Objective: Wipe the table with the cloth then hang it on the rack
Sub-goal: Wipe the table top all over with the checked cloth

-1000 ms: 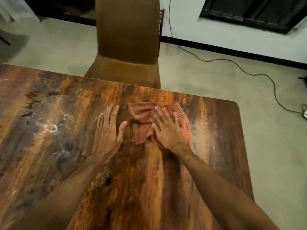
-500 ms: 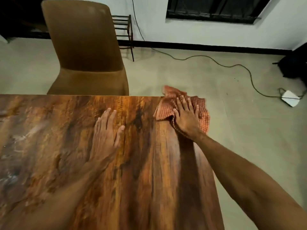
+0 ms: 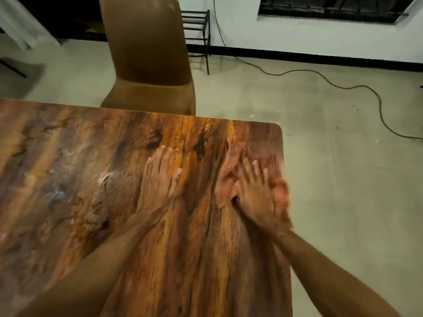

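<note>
A crumpled orange checked cloth point(image 3: 230, 172) lies on the wood-grain table point(image 3: 91, 179) near its far right corner, one side hanging past the right edge. My right hand point(image 3: 256, 193) presses flat on the cloth with its fingers spread; it looks blurred. My left hand point(image 3: 159, 177) rests flat on the bare tabletop a little to the left of the cloth, fingers straight. A small black metal rack point(image 3: 196, 26) stands on the floor against the far wall, behind the chair.
A brown chair point(image 3: 146, 53) stands at the table's far side. A black cable point(image 3: 320, 76) snakes over the pale floor on the right. Whitish smears point(image 3: 105, 178) mark the tabletop left of my left hand. A dark barred window point(image 3: 332, 8) sits in the far wall.
My right hand has slid the cloth from the far corner edge back toward me along the right edge. My left hand stays flat on the table. The view has shifted.
</note>
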`<move>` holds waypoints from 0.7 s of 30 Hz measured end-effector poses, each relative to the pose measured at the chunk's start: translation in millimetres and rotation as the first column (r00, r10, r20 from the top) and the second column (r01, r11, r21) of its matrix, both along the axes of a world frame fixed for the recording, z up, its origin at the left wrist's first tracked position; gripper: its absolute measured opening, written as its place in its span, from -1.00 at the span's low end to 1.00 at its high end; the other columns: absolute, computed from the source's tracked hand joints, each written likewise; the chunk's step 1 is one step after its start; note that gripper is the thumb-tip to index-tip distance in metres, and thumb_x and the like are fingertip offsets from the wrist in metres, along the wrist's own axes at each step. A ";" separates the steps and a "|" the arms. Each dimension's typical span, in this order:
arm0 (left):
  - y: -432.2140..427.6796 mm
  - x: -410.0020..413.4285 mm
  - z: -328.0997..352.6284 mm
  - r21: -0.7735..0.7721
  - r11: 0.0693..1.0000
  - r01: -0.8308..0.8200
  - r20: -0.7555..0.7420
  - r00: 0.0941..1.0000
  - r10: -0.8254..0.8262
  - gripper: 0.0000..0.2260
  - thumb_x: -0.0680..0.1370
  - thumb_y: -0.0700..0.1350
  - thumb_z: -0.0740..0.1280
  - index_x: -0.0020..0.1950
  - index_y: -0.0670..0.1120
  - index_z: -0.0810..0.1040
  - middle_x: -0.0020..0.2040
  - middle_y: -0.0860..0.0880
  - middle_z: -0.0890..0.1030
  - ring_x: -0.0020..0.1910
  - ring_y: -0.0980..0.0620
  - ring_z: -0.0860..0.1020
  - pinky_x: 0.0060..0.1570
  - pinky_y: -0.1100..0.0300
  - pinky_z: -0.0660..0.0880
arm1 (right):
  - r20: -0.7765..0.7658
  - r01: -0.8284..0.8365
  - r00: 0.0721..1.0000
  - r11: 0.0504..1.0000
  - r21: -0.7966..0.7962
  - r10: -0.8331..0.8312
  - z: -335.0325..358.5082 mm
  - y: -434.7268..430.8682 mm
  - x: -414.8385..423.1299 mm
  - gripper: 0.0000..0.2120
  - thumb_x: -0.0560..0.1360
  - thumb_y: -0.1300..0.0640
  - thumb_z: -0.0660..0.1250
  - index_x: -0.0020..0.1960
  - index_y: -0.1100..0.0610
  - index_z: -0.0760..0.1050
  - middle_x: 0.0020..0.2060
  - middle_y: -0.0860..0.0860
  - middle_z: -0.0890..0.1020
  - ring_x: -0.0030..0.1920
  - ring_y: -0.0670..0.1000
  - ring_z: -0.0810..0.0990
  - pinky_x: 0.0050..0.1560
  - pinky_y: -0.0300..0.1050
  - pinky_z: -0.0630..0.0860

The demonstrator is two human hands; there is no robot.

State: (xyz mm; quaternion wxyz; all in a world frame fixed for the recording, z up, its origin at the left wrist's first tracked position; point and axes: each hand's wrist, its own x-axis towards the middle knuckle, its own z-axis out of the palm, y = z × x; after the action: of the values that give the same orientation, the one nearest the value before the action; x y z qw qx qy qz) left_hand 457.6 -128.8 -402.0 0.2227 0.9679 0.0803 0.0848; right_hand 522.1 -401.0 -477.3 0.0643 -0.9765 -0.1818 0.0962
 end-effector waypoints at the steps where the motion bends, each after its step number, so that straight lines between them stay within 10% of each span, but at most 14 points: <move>1: 5.6 -12.9 1.9 -0.011 1.000 -0.020 -0.021 1.000 0.019 -0.47 0.67 0.10 0.09 0.60 -0.09 0.22 0.61 -0.10 0.22 0.58 -0.06 0.18 0.60 0.07 -0.06 | 0.001 -0.114 0.994 0.993 0.018 0.114 -3.5 16.0 -38.2 -0.44 0.73 -0.12 -0.15 0.69 0.01 -0.05 0.69 0.04 -0.07 0.68 0.15 -0.13 0.63 0.26 -0.18; 5: 29.4 -56.1 -5.5 -0.021 0.997 -0.069 -0.075 0.995 0.068 -0.47 0.68 0.12 0.08 0.61 -0.08 0.19 0.62 -0.10 0.20 0.60 -0.08 0.17 0.56 -0.17 0.12 | -0.013 -0.472 0.881 0.880 0.053 0.473 -8.6 31.0 -102.3 -0.45 0.73 -0.16 -0.07 0.68 -0.03 0.07 0.69 -0.05 -0.03 0.68 0.06 -0.05 0.63 0.21 -0.12; 11: 83.6 -135.8 -17.5 0.001 0.983 -0.184 -0.085 0.979 0.183 -0.48 0.70 0.18 0.03 0.61 -0.03 0.15 0.62 -0.06 0.18 0.61 -0.04 0.13 0.58 -0.09 0.06 | -0.035 -0.070 0.997 0.997 -0.032 0.068 10.3 93.8 -38.6 -0.41 0.72 -0.04 0.03 0.69 0.09 0.01 0.69 0.06 -0.05 0.67 0.20 -0.09 0.62 0.28 -0.13; 17: 134.3 -217.9 -20.0 -0.013 0.967 -0.255 -0.102 0.962 0.253 -0.46 0.69 0.15 0.01 0.62 -0.08 0.17 0.62 -0.09 0.20 0.61 -0.05 0.14 0.59 -0.07 0.04 | -0.067 -0.575 0.816 0.818 0.013 0.574 8.7 220.9 -184.2 -0.42 0.67 -0.14 -0.06 0.67 -0.04 0.12 0.68 -0.03 0.05 0.67 0.12 0.04 0.60 0.35 -0.05; 21: 184.6 -279.8 -23.4 -0.073 0.931 -0.359 -0.080 0.932 0.353 -0.47 0.69 0.19 0.02 0.62 0.00 0.13 0.63 -0.04 0.16 0.60 -0.03 0.12 0.60 -0.04 -0.02 | -0.047 -0.241 0.970 0.970 -0.014 0.240 3.1 250.8 -158.7 -0.45 0.71 -0.11 -0.08 0.69 -0.05 0.04 0.69 -0.03 0.01 0.68 0.12 -0.04 0.59 0.37 -0.11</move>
State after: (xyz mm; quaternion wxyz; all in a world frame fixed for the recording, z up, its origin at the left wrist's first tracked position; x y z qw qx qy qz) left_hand 177.9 55.8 -425.3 0.2423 0.9290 0.2654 0.0882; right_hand 363.4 -150.2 -474.2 0.0465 -0.9454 -0.2965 0.1268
